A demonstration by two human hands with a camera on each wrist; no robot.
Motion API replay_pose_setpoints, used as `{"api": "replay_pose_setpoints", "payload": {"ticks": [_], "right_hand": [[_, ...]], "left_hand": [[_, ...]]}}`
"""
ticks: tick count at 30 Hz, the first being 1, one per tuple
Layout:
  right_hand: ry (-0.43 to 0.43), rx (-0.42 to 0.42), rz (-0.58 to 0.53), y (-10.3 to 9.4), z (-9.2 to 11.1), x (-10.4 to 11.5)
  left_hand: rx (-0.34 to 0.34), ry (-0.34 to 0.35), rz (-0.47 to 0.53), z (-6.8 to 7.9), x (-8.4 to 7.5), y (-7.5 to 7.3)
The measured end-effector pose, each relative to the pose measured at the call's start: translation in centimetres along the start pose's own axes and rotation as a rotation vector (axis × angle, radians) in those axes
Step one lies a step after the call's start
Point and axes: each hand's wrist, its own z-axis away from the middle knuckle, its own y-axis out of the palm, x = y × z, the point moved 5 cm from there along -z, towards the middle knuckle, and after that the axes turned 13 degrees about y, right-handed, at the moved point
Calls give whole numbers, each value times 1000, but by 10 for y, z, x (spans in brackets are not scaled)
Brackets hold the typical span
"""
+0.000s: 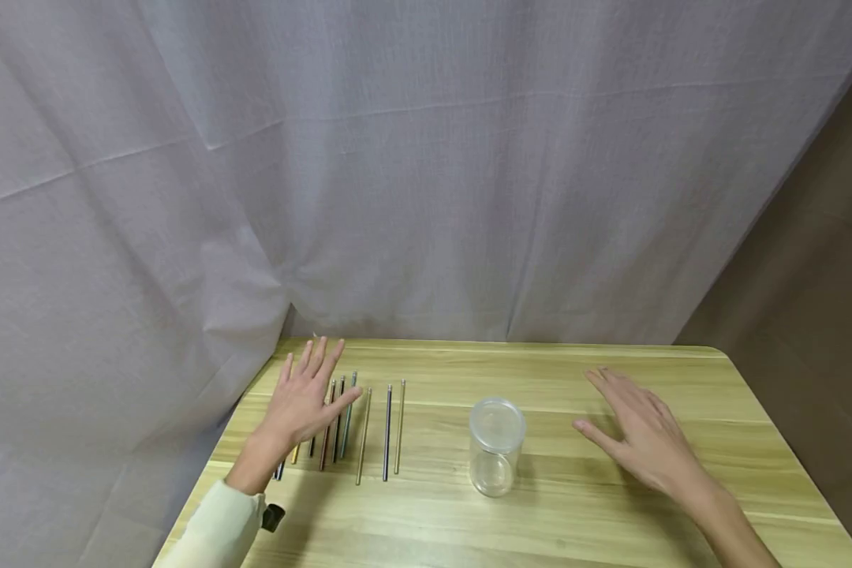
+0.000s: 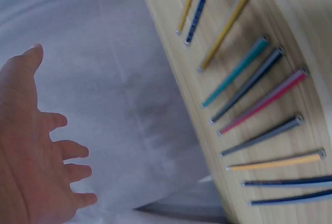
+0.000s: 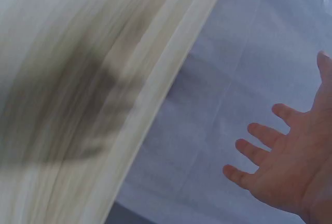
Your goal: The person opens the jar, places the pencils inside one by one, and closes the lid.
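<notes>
My left hand (image 1: 304, 398) hovers over the left part of a row of pencils, fingers spread and holding nothing. Several slim pencils lie side by side on the table, among them a teal pencil (image 2: 234, 73), a pink-red pencil (image 2: 263, 102) and an orange-yellow pencil (image 2: 275, 163). Set a little apart on the row's right are a dark blue pencil (image 1: 387, 434) and a gold pencil (image 1: 400, 430). A clear jar (image 1: 493, 473) with a translucent lid (image 1: 497, 424) stands upright right of them. To the jar's right, my right hand (image 1: 642, 442) is raised with its fingers extended, touching nothing.
The wooden table (image 1: 426, 521) ends at the back against a grey curtain (image 1: 426, 197). More curtain hangs along the left side, and a brown cloth surface (image 1: 809, 276) borders the right. A dark band (image 1: 273, 517) shows at the left sleeve.
</notes>
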Motion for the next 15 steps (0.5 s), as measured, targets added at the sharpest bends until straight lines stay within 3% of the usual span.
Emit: {"api": "replay_pose_setpoints", "payload": {"ticks": [4, 9, 15], "right_hand": [[-26, 24, -117, 11, 1, 13], [-52, 141, -450, 29, 4, 29], [-180, 212, -703, 50, 8, 50]], "left_hand": [[-27, 37, 23, -8, -13, -2], [-67, 99, 63, -21, -32, -3], [-122, 168, 163, -35, -59, -2]]}}
